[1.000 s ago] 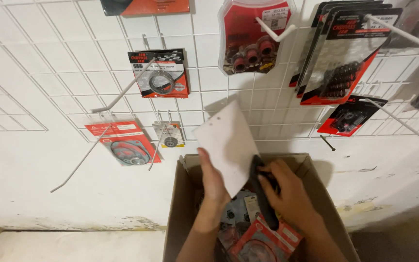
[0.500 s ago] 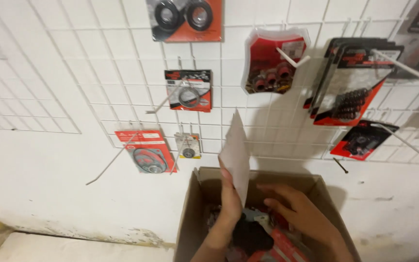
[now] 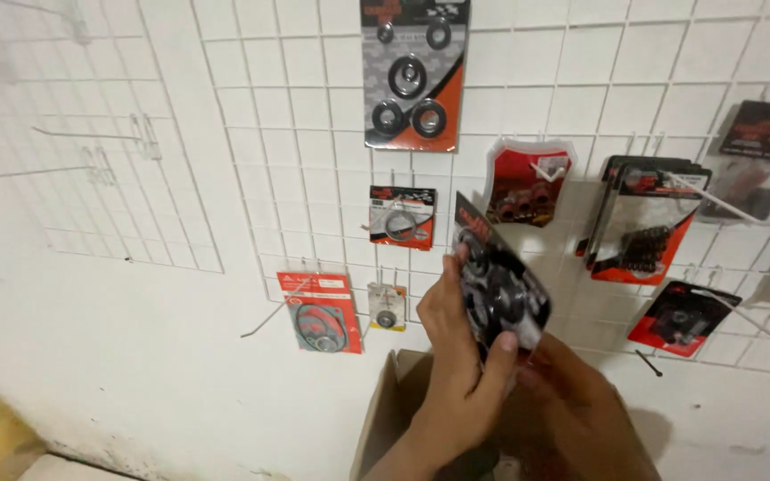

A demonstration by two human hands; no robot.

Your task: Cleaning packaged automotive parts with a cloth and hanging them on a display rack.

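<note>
Both my hands hold up a flat blister pack of black rubber seals (image 3: 495, 283) in front of a white wire grid wall (image 3: 251, 134). My left hand (image 3: 461, 365) grips the pack from the left, thumb across its lower edge. My right hand (image 3: 581, 401) supports it from below and behind, partly hidden. Under my hands stands an open cardboard box (image 3: 385, 419); its contents are hidden.
Hanging on the grid are a large seal pack (image 3: 413, 76), a small ring pack (image 3: 401, 216), a red gasket pack (image 3: 321, 312), a tiny part bag (image 3: 387, 307), red-and-black packs (image 3: 528, 183) (image 3: 643, 230) (image 3: 683, 319) and bare hooks (image 3: 91, 151) at left.
My hands have risen out of the box and now hold a seal pack up before the grid; the white card held earlier is gone. The view has tilted upward.
</note>
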